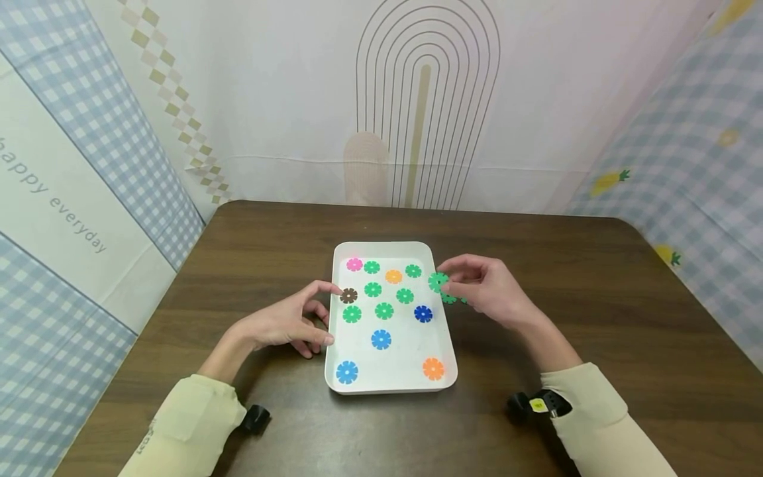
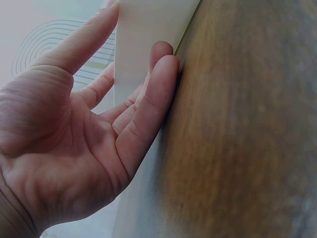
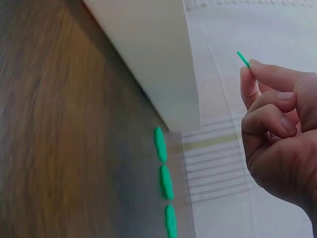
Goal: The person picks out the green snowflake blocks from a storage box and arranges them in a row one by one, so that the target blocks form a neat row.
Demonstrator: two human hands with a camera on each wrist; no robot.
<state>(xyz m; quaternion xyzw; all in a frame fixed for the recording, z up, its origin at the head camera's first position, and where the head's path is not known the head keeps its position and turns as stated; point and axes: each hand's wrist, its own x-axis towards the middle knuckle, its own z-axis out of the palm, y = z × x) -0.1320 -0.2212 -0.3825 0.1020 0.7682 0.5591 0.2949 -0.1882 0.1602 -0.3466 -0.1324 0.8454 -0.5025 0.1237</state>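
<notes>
Right hand (image 1: 490, 291): grip pinching a green disc (image 1: 438, 282) between thumb and finger. Below this grip, three loose green discs (image 3: 166, 182) lie in a row on the desk (image 1: 596, 278); to its left stands the white tray (image 1: 408, 354), bearing coloured discs (image 1: 384, 311). Left hand (image 1: 283, 323): grip relaxed, fingers touching the tray's left side.

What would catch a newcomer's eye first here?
Probably the white tray near the middle of the dark wooden table, scattered with bright, flower-like discs, many of them green. Next might come the green disc pinched in the right hand's grip, by the tray's right edge in the head view. Behind the table, the nested arches drawn on the pale backdrop also stand out.
</notes>
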